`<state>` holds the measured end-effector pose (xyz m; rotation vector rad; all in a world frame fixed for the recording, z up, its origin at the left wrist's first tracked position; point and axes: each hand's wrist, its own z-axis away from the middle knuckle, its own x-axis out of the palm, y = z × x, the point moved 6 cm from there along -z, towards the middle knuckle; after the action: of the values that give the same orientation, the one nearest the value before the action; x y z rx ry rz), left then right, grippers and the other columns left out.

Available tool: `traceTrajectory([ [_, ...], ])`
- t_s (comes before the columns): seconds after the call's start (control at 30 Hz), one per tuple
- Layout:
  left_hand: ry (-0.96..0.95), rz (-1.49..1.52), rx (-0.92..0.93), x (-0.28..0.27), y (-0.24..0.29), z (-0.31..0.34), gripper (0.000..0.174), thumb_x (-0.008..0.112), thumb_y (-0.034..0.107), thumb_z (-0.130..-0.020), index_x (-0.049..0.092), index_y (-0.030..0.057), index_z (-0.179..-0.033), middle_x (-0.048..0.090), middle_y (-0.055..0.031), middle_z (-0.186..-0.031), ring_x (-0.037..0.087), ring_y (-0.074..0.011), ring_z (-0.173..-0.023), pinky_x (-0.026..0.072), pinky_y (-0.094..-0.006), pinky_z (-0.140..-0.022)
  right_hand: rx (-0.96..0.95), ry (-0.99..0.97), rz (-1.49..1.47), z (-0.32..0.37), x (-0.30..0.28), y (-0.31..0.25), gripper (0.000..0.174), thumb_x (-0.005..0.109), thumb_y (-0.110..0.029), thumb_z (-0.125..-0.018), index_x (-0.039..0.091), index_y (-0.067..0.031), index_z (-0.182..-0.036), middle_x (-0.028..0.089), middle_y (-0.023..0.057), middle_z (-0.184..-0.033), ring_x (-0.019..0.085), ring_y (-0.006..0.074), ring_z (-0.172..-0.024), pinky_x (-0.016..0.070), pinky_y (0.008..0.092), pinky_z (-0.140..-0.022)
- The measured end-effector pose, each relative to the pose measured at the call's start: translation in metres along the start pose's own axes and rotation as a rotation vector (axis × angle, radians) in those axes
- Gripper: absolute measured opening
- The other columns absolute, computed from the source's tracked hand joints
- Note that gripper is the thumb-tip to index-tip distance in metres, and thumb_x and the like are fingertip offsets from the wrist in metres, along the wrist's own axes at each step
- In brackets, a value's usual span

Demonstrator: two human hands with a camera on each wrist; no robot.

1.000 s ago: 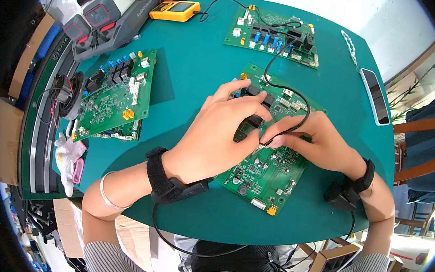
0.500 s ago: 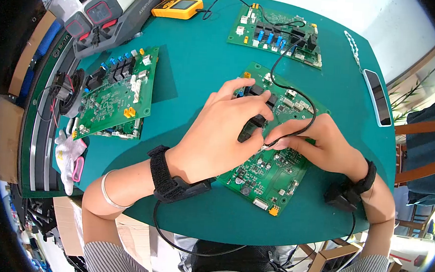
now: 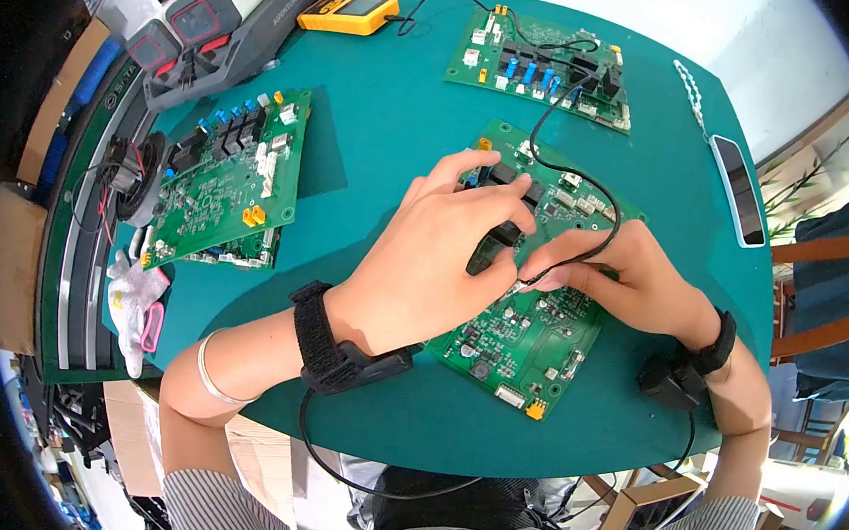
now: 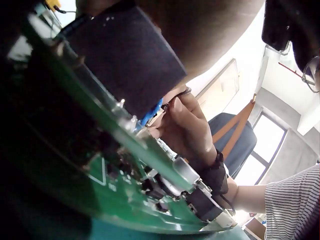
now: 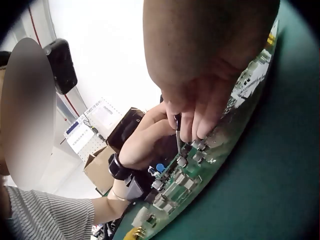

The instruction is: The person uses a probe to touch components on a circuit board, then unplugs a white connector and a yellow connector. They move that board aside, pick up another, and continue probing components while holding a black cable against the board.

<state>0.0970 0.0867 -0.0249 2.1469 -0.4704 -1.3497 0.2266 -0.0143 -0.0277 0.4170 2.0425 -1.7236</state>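
Observation:
A green circuit board (image 3: 556,346) with black blocks and small white and yellow connectors lies tilted in front of the person. Over its left part rests the left hand (image 3: 426,241), its bent fingers spread across the black blocks (image 3: 492,248), thumb apart from them. My right hand (image 3: 619,267) pinches the end of a black cable (image 3: 614,213), whose slim metal tip (image 5: 179,142) points down at the board in the right wrist view. That tip is close beside the left thumb. In the left wrist view, a large black block (image 4: 127,57) hides the left fingertips.
A yellow handheld meter (image 3: 347,14) stands at the back, with its cable running across another circuit board (image 3: 543,73). More boards (image 3: 235,181) are stacked at left, near a glove (image 3: 132,310) and a grey speaker-like device (image 3: 201,28). A phone (image 3: 737,192) lies at right.
The view has shifted slightly, so everything appears a little to the right. Both hands keep their places on the board, and the pinched cable end stays by the left thumb.

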Motion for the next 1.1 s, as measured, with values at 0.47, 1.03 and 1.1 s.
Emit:
traceTrajectory([
  [0.47, 0.0, 0.004, 0.015, 0.0013, -0.0024, -0.0005, 0.028, 0.066, 0.004, -0.082, 0.067, 0.0081, -0.109, 0.067, -0.0187, -0.131, 0.045, -0.0414, -0.137, 0.0303, -0.0497, -0.119, -0.042, 0.016, 0.004, 0.0012, 0.0032, -0.0027, 0.016, 0.061, -0.008, -0.099, 0.073, -0.0028, -0.109, 0.075, 0.0077, -0.101, 0.072, 0.0223, -0.084, 0.0541, 0.0311, -0.08],
  [1.03, 0.028, 0.002, 0.028, 0.0019, -0.0017, 0.0003, 0.027, 0.067, 0.004, -0.08, 0.068, 0.0067, -0.108, 0.067, -0.0183, -0.132, 0.043, -0.0418, -0.138, 0.0322, -0.0492, -0.117, -0.042, 0.005, 0.101, 0.0039, 0.0058, -0.0055, 0.017, 0.06, -0.01, -0.1, 0.072, -0.0056, -0.11, 0.074, 0.0086, -0.098, 0.071, 0.0272, -0.08, 0.0538, 0.0327, -0.075],
  [1.1, 0.028, 0.002, 0.019, 0.0012, -0.0011, -0.0001, 0.027, 0.067, 0.004, -0.08, 0.068, 0.0068, -0.107, 0.067, -0.0181, -0.132, 0.043, -0.0417, -0.138, 0.0326, -0.0491, -0.117, -0.012, -0.017, 0.139, 0.004, 0.0073, -0.0038, 0.017, 0.06, -0.01, -0.1, 0.072, -0.0061, -0.11, 0.074, 0.0084, -0.097, 0.07, 0.0278, -0.078, 0.0535, 0.033, -0.074],
])
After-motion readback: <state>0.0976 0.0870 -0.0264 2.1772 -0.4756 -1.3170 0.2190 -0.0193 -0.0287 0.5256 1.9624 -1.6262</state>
